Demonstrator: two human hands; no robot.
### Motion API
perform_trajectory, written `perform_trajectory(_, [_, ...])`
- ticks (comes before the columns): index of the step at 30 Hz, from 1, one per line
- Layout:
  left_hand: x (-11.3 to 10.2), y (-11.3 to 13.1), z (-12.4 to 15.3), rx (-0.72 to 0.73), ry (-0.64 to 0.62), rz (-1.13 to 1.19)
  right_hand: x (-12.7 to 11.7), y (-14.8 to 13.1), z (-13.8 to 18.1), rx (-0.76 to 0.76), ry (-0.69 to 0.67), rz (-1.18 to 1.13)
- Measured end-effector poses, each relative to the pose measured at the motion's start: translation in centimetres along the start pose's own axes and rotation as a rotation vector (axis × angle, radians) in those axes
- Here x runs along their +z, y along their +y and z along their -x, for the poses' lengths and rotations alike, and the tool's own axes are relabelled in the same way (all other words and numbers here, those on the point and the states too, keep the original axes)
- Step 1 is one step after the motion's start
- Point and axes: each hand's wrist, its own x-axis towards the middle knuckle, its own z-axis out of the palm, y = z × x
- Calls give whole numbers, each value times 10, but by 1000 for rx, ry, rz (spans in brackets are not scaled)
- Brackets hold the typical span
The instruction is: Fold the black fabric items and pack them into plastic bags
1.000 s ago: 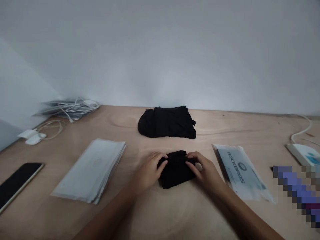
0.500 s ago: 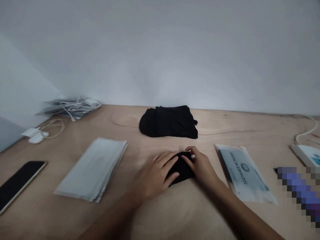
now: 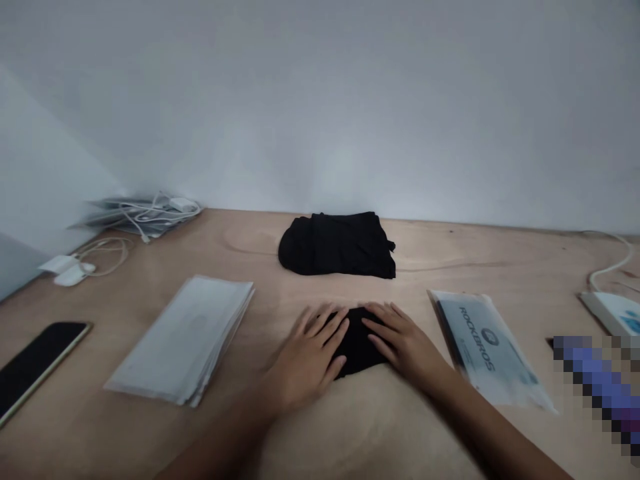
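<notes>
A small folded piece of black cloth (image 3: 359,343) lies on the wooden table (image 3: 350,427) in front of me. My left hand (image 3: 309,357) lies flat on its left part, fingers stretched out. My right hand (image 3: 403,343) rests flat on its right part, fingers spread too. Between the two hands only a narrow strip of the cloth shows. Further back, near the wall, sits a bigger pile of black cloth (image 3: 337,245).
A stack of white flat bags (image 3: 187,337) lies to the left, a printed ROCKBROS bag (image 3: 487,343) to the right. A dark phone (image 3: 35,367) is at the left edge. White cables and chargers (image 3: 137,213) sit at the back left, a white box (image 3: 613,312) far right.
Both hands went from gripping the black cloth's ends to lying flat on top of it. The cloth now looks smaller and flatter under them.
</notes>
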Motion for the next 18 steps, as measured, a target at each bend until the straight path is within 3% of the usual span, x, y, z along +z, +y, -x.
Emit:
perform_trajectory(4, [5,-13,-1,-65,95,25,-3,-12,11,88,41,39])
perform_trajectory(11, [12,-42,4,-231,371,166,-20,-40,7,34,66,-25])
perform_trajectory(18, [-7,-58,8,-369,557,125,-5,-46,-21,-68,-295,-73])
